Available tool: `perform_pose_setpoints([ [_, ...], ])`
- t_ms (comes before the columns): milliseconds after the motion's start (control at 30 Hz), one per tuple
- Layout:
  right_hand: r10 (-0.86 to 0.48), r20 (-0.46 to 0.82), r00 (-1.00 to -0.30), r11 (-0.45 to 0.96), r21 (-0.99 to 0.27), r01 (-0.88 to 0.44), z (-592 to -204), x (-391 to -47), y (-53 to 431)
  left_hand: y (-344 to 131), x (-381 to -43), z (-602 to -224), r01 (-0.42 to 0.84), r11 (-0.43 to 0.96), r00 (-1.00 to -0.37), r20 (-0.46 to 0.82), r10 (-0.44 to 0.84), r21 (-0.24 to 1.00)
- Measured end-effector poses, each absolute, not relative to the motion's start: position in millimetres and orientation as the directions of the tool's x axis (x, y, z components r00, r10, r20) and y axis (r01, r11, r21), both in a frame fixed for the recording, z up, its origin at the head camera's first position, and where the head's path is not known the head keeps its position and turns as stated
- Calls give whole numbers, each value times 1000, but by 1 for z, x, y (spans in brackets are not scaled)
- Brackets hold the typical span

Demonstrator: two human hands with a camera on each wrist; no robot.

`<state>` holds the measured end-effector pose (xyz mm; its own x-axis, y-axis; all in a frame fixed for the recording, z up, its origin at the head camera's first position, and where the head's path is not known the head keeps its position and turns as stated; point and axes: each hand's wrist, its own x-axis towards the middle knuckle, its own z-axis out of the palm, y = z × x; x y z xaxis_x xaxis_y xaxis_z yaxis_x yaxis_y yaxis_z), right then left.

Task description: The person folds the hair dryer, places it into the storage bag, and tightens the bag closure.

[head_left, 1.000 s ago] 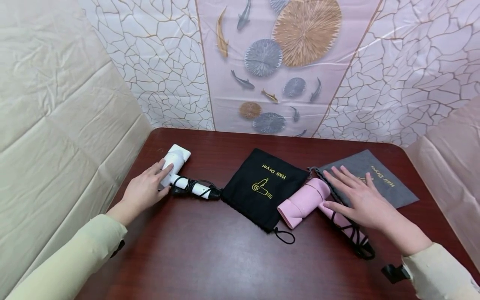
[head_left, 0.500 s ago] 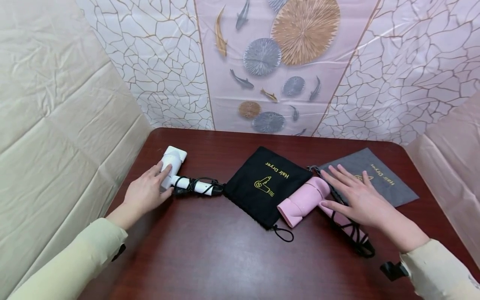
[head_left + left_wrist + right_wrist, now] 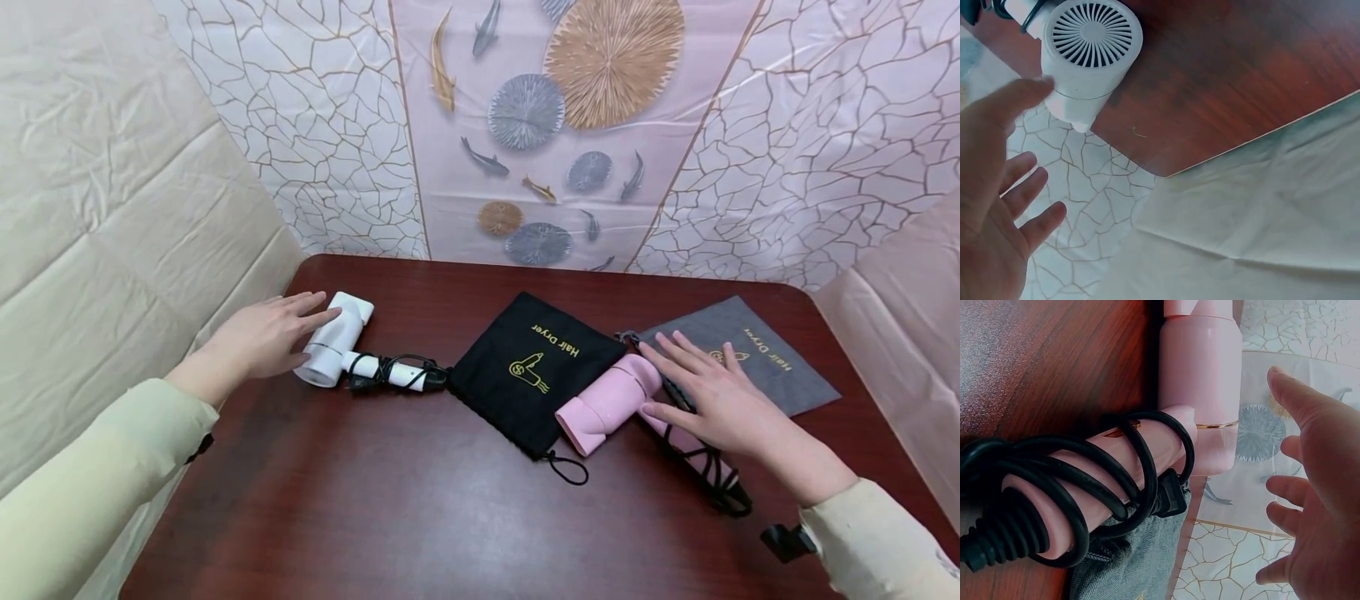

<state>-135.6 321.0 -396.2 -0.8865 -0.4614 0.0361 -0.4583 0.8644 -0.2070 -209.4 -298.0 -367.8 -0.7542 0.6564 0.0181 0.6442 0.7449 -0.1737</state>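
Observation:
At the table's left lies a white hair dryer [image 3: 334, 340], its black cord wound round the handle; the left wrist view shows its slotted round grille [image 3: 1092, 35]. My left hand [image 3: 268, 335] hovers beside its body with fingers extended, gripping nothing. On the right lies a pink hair dryer [image 3: 606, 402], its handle wrapped in black cord [image 3: 1138, 450]. My right hand [image 3: 723, 402] is spread above that handle and holds nothing. A black drawstring pouch [image 3: 528, 367] marked "Hair Dryer" lies between the dryers, partly under the pink one. A grey pouch [image 3: 787, 367] lies behind my right hand, partly hidden by it.
The dark red wooden table [image 3: 450, 517] has rounded back corners. A patterned cloth wall [image 3: 345, 125] rises behind it, with a cream cloth [image 3: 97, 250] on the left and a pinkish cloth [image 3: 900, 325] on the right.
My left hand has come off the white hair dryer and moved left, uncovering its body. That dryer and the black pouch shifted slightly earlier. My right hand has barely moved.

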Motion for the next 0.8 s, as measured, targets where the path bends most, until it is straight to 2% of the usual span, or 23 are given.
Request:
perform_pose_setpoints([
  [300,-457,28,-889,869,-201,-453,-397,-135,324,-295,-219,-370,673,643,-708,-69,703,-365],
  [600,-449,8,-894,872,-215,-440,-397,-134,322,-302,-225,-378,703,576,-669,-112,735,-417],
  [800,-452,12,-892,869,-219,-444,-398,-134,322,-305,-226,-382,703,586,-673,-111,731,-403],
])
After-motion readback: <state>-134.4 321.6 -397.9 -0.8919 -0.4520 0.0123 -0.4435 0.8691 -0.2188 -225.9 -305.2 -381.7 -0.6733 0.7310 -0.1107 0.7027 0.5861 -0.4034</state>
